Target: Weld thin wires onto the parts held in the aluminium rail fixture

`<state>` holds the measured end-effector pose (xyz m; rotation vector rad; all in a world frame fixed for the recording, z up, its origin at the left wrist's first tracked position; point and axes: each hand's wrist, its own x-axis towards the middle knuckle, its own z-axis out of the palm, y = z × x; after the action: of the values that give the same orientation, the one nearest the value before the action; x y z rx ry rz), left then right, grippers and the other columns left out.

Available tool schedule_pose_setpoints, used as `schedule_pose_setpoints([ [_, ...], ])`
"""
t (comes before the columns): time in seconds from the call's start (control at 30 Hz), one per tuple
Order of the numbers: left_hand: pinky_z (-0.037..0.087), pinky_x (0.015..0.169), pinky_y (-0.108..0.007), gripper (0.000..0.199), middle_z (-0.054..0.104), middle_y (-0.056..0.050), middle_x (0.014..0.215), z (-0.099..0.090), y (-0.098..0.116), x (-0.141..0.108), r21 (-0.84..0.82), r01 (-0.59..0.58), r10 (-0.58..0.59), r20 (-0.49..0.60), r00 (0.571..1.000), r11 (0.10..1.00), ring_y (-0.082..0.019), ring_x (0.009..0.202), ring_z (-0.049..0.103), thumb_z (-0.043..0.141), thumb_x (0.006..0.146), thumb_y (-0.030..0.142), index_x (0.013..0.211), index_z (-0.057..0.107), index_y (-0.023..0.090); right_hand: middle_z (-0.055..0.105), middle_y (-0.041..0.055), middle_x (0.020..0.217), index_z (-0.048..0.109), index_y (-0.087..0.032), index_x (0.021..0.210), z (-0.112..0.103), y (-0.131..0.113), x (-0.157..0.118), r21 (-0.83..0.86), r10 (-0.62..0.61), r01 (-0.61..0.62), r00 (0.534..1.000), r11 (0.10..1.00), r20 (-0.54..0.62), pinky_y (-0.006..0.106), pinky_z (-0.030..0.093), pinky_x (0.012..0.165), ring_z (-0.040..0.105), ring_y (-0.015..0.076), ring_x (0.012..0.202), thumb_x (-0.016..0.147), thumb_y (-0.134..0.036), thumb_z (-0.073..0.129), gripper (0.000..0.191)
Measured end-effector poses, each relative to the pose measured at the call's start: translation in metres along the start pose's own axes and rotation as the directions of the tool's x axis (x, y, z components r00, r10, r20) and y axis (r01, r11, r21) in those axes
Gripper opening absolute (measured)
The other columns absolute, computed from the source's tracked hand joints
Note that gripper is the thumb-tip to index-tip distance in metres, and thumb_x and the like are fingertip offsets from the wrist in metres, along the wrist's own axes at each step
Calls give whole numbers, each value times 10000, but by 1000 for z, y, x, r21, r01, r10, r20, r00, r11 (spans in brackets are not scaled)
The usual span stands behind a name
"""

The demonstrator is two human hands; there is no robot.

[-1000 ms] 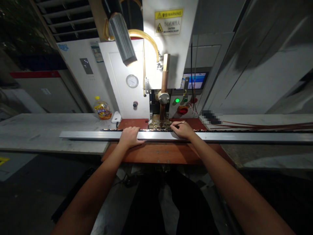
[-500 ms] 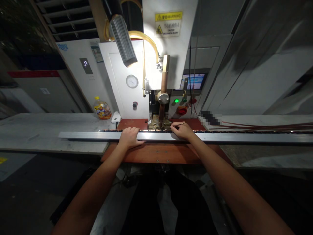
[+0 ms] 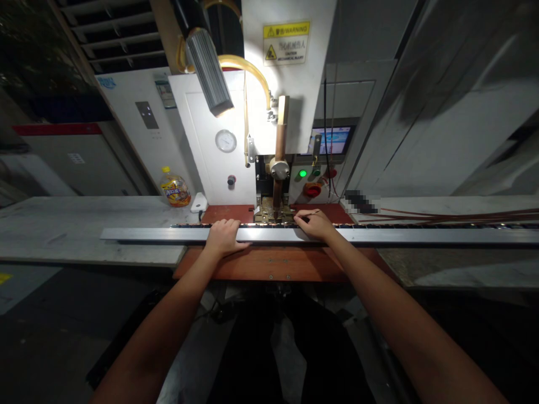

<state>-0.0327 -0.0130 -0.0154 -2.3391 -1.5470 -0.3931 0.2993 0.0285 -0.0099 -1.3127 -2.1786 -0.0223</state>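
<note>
A long silver metal bar (image 3: 147, 234) lies crosswise in front of a machine with an upright copper-coloured electrode (image 3: 278, 191). Small dark and coppery pieces run in a row along the bar's far edge. My left hand (image 3: 223, 237) is closed over the bar left of the electrode, fingers across its top and thumb on its near side. Just right of the electrode tip, my right hand (image 3: 315, 224) rests against the bar. Its fingers are pinched around what looks like a thin brown rod (image 3: 312, 213), mostly hidden by the fingers.
A brass-coloured fixture (image 3: 272, 212) sits under the electrode. Yellow-capped bottle (image 3: 175, 188) and small white device (image 3: 199, 202) stand on the left bench. Thin reddish-brown rods (image 3: 455, 215) lie on the right bench. A control panel shows a lit green button (image 3: 302, 174) and red switch (image 3: 312, 189).
My view has shifted very slightly. Both hands and the bar stay in the same places, with the electrode still between the hands.
</note>
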Motion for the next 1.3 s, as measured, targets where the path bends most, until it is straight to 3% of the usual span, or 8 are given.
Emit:
schedule_pose_setpoints([
  [1.3, 401, 845, -431, 626, 660, -139, 1011, 5, 11, 5, -16, 13, -13, 16, 1000, 1000, -336, 984, 580, 633, 717, 730, 1051, 618, 201, 789, 52, 909, 757, -224, 835, -12, 6, -6, 50, -28, 29, 1000, 998, -8, 293, 488, 812, 717, 218, 864, 941, -339, 448, 346],
])
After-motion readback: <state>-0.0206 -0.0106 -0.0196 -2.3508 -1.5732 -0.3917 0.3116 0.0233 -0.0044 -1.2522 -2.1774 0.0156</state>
